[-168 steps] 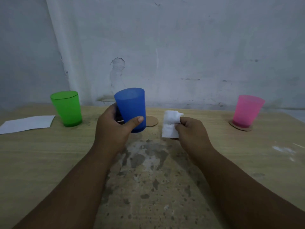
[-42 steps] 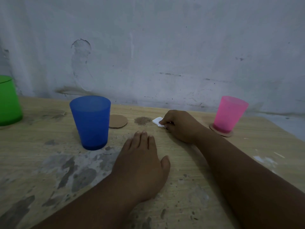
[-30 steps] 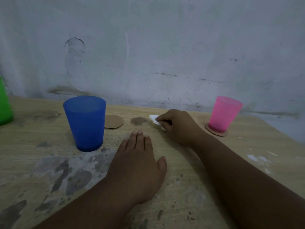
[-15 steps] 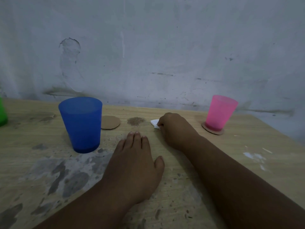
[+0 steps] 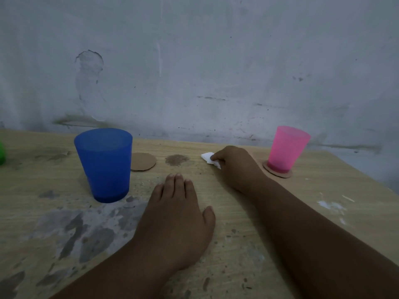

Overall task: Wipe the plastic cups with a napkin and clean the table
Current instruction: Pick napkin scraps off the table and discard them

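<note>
My right hand (image 5: 236, 167) grips a crumpled white napkin (image 5: 209, 159) and presses it on the wooden table (image 5: 259, 234) near the back edge, just right of a brown stain (image 5: 176, 159). My left hand (image 5: 176, 219) lies flat on the table, fingers straight, holding nothing. A blue plastic cup (image 5: 104, 164) stands upright to the left of that hand. A pink plastic cup (image 5: 287, 148) stands on a round cardboard coaster (image 5: 278, 173) to the right. A sliver of the green cup (image 5: 1, 153) shows at the left edge.
An empty round cardboard coaster (image 5: 143, 161) lies just right of the blue cup. Grey worn patches (image 5: 86, 229) cover the near left of the table, and white flecks (image 5: 332, 205) mark its right side. A stained grey wall (image 5: 194, 72) rises right behind the table.
Since 5.6 s ago the blue cup was set down off its coaster and my left hand laid flat. My right hand rubs the napkin back and forth near the stain.
</note>
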Tool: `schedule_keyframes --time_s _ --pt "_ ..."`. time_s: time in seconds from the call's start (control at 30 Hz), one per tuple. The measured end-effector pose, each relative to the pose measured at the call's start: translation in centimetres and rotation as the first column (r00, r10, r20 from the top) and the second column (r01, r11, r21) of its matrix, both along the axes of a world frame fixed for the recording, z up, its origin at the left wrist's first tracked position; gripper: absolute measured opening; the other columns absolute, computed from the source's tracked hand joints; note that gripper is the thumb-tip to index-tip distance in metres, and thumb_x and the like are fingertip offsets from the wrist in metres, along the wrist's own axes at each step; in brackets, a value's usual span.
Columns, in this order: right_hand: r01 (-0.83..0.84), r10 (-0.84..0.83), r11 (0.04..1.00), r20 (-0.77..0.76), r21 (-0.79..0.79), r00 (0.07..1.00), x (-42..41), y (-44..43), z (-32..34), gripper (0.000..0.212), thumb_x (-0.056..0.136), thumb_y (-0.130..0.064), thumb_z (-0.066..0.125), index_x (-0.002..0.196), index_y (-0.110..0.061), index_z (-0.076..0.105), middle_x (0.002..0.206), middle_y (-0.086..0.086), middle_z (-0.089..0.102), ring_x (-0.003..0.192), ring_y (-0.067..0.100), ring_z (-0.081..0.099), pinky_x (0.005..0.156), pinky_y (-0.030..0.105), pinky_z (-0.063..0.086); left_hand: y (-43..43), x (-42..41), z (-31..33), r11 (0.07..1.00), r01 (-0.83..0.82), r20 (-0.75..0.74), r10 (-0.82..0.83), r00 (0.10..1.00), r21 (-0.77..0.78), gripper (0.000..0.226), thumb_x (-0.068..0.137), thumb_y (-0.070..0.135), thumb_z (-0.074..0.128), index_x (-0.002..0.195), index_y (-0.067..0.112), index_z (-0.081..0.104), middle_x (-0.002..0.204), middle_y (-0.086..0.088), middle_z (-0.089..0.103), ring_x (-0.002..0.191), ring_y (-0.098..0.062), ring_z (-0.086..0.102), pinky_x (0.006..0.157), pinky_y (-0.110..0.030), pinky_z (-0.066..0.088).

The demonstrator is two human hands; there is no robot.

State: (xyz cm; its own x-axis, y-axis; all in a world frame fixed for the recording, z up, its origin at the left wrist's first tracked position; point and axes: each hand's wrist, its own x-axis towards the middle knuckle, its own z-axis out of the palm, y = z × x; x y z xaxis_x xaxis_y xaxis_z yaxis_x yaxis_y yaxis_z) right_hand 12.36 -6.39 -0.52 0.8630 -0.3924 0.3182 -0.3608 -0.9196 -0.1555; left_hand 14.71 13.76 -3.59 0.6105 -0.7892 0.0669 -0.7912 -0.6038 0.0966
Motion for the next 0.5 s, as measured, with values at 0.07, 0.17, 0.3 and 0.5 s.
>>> schedule_keyframes --time_s 0.07,0.17,0.3,0.5 --pt "-0.015 0.004 0.995 -0.124 -0.094 0.992 0.8 0.3 0.4 0.023 0.080 -0.002 0.052 0.081 -0.020 0.067 0.082 -0.001 0.049 0.083 0.023 0.055 0.057 0.022 0.032 0.0 0.0 0.0 1.000 0.003 -0.002 -0.003 1.000 0.003 0.080 0.098 0.060 0.010 0.158 0.010 -0.007 0.168 -0.012 -0.010 0.154 -0.025 -0.011 0.124 -0.043 -0.004" --pt "0.063 -0.073 0.996 -0.169 -0.065 0.983 0.9 0.3 1.0 0.028 0.086 -0.008 0.054 0.106 -0.018 0.070 0.093 0.002 0.060 0.093 0.026 0.063 0.071 0.030 0.050 0.0 0.1 0.0 1.000 0.011 -0.011 -0.010 1.000 0.007 0.082 0.098 0.062 0.010 0.158 0.010 -0.007 0.168 -0.011 -0.012 0.154 -0.024 -0.013 0.124 -0.042 -0.005" --pt "0.125 -0.136 0.990 -0.208 -0.069 0.968 -0.3 0.6 1.4 0.024 0.088 -0.009 0.053 0.105 -0.012 0.070 0.101 0.010 0.067 0.092 0.028 0.064 0.080 0.039 0.055 0.1 0.2 0.1 1.000 0.014 -0.040 -0.013 0.999 0.023 0.095 0.090 0.075 0.008 0.158 0.012 -0.009 0.167 -0.010 -0.015 0.153 -0.024 -0.015 0.124 -0.045 -0.006" --pt "-0.035 0.035 0.999 -0.142 -0.002 0.989 -2.5 1.0 1.8 0.027 0.085 -0.004 0.052 0.090 -0.013 0.078 0.099 0.005 0.069 0.092 0.021 0.062 0.082 0.032 0.050 0.1 0.2 0.0 0.999 0.000 -0.060 0.003 0.998 0.040 0.108 0.078 0.088 0.006 0.158 0.018 -0.012 0.167 -0.005 -0.018 0.152 -0.021 -0.019 0.122 -0.049 -0.010"
